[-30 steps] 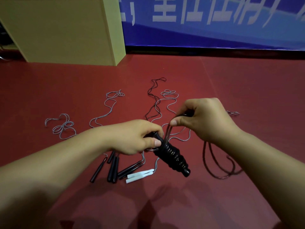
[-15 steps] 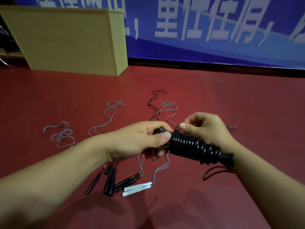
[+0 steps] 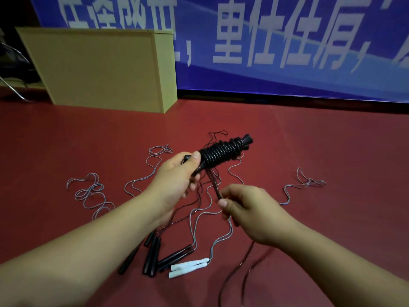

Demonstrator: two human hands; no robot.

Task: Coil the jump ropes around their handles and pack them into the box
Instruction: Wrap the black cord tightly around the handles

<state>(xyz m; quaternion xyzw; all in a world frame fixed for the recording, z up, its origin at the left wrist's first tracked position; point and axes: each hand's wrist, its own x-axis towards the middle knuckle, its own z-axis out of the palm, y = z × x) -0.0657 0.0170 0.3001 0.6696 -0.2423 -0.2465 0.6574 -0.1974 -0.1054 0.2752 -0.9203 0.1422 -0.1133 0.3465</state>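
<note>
Left hand (image 3: 174, 176) grips the coiled black jump rope bundle (image 3: 223, 155), raised above the red floor (image 3: 309, 151). Right hand (image 3: 250, 209) pinches its loose strand (image 3: 213, 183); motion blur obscures detail. Box (image 3: 99, 69) stands beyond, well apart.

— How is the light?
— Dim and warm, falling from above; soft shadows pool on the red floor (image 3: 309, 151) beneath the forearms, and the corners darken.
— Sharpness?
— The banner (image 3: 287, 41) lettering smears with motion blur. Wide-angle distortion bends the box (image 3: 99, 69) and tilts the floor edge.
</note>
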